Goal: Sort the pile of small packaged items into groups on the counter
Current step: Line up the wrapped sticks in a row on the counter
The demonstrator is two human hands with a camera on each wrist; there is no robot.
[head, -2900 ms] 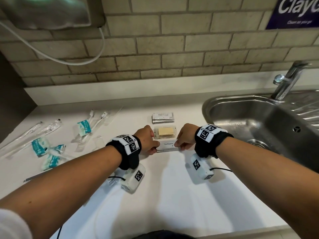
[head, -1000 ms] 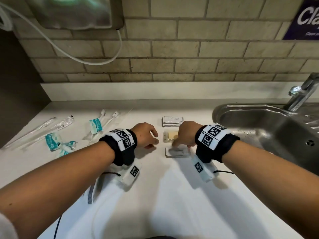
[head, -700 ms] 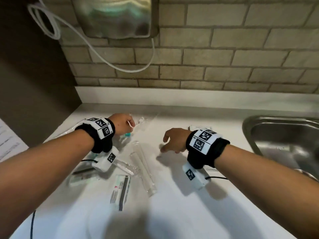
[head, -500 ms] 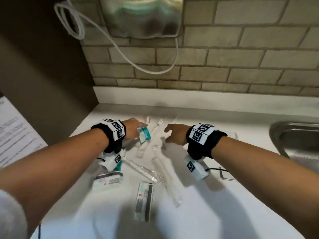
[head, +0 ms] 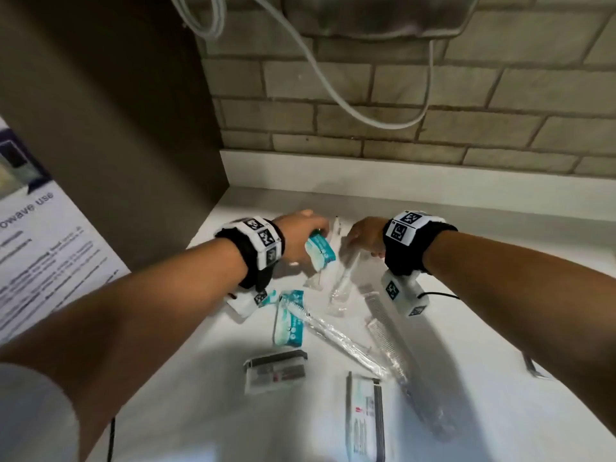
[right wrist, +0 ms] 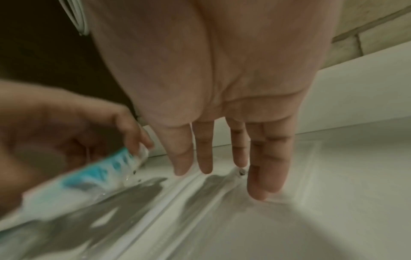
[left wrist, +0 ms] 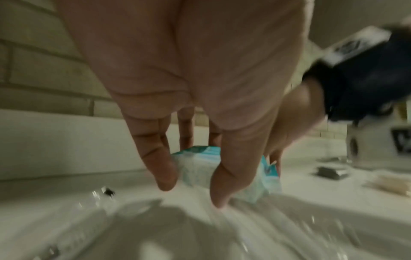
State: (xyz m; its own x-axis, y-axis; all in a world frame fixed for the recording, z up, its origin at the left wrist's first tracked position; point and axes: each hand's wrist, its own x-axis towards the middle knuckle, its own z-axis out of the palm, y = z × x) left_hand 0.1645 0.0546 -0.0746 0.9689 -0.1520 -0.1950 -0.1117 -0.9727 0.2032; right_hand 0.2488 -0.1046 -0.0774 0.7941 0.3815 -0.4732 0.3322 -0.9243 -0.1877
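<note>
My left hand (head: 305, 240) pinches a teal-and-white sachet (head: 320, 254) just above the white counter (head: 500, 378); in the left wrist view the sachet (left wrist: 198, 167) sits between thumb and fingers (left wrist: 162, 168). My right hand (head: 358, 236) is beside it, fingers straight and pointing down (right wrist: 262, 176), tips touching a clear-wrapped toothbrush (right wrist: 177, 202). Nearer me lie a second teal sachet (head: 288, 325), another wrapped toothbrush (head: 340, 336), a wrapped comb (head: 388, 328) and two flat white packets (head: 276, 373) (head: 365, 418).
A brick wall (head: 433, 105) with a looping white cable (head: 333, 91) rises behind the counter. A dark panel (head: 133, 128) closes off the left side, with a printed notice (head: 40, 248) in front of it. A steel box (head: 383, 15) hangs overhead.
My view and both hands have swung left from the stacked packets by the sink to the toothbrush pile. The left hand has picked up the teal sachet; the right hand has come down onto a clear wrapper.
</note>
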